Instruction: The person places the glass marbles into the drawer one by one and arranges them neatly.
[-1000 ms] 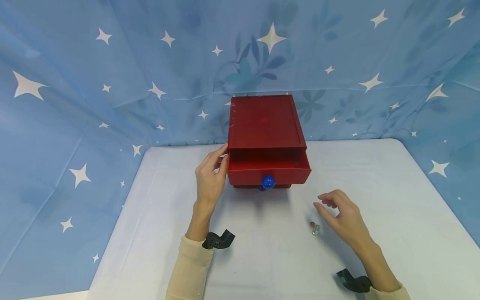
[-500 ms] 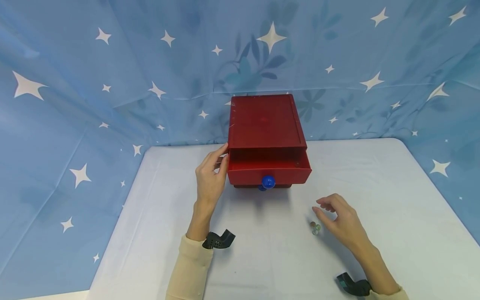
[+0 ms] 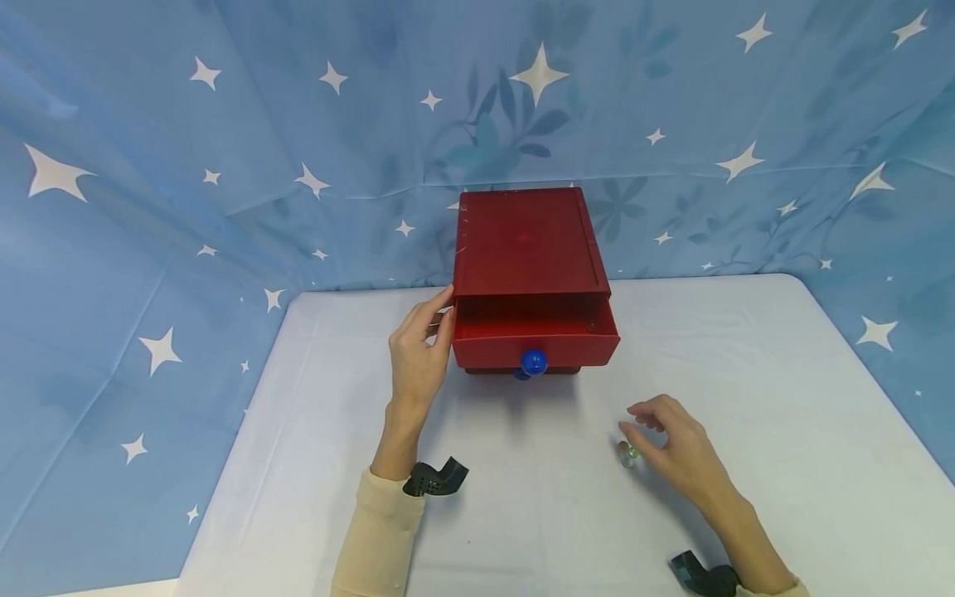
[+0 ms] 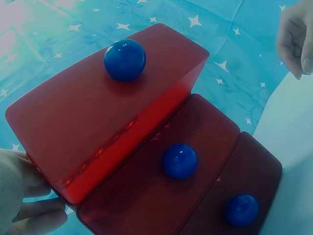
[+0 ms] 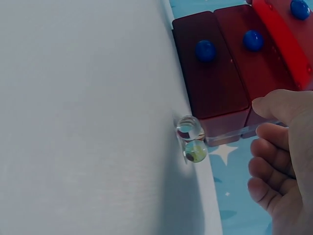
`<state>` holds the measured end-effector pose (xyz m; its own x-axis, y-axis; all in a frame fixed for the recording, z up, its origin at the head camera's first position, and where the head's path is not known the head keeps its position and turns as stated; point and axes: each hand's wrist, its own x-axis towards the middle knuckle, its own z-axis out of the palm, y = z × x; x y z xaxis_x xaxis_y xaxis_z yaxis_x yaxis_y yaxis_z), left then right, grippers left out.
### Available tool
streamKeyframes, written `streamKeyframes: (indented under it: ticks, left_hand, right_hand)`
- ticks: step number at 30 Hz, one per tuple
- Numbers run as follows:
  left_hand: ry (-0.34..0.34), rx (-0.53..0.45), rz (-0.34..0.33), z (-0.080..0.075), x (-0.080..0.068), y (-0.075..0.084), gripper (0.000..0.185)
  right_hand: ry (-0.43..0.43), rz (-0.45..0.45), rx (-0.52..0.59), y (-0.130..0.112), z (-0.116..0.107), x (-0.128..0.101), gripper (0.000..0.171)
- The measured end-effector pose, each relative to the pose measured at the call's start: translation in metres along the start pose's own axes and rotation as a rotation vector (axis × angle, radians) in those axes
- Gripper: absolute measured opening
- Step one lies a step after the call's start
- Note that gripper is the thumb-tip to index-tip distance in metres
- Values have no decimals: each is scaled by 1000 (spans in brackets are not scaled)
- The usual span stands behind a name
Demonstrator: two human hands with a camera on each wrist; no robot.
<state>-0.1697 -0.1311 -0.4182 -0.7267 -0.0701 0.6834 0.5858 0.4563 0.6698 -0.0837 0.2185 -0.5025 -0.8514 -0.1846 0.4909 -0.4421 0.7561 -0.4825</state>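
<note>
1. While left hand (image 3: 418, 352) rests with straight fingers against red box (image 3: 525, 245) side, top drawer (image 3: 534, 332) stands pulled out;
2. right hand (image 3: 671, 444) loosely curled, holding nothing, just beside two marbles (image 3: 627, 453) on tabletop (image 3: 522, 497).

white table (image 3: 746, 348), blue star-printed backdrop cloth (image 3: 224, 149) draped behind and beside it

Pale surface with a chest and two marbles

The white cloth-covered surface (image 3: 746, 373) carries a red wooden three-drawer chest with round blue knobs (image 3: 528, 249) at the middle of its far edge, top drawer pulled out. Two small clear glass marbles (image 3: 627, 452) lie touching each other right of centre, nearer the front edge.
</note>
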Motion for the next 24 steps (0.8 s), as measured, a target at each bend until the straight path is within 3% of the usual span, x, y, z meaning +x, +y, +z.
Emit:
streamKeyframes:
  ticks: [18, 24]
  left_hand:
    - [2, 3, 11, 0, 0, 0, 35]
    - [7, 3, 10, 0, 1, 1, 35]
  right_hand:
    - [-40, -27, 39, 5, 4, -9, 33]
    - [-74, -20, 3, 6, 5, -10, 34]
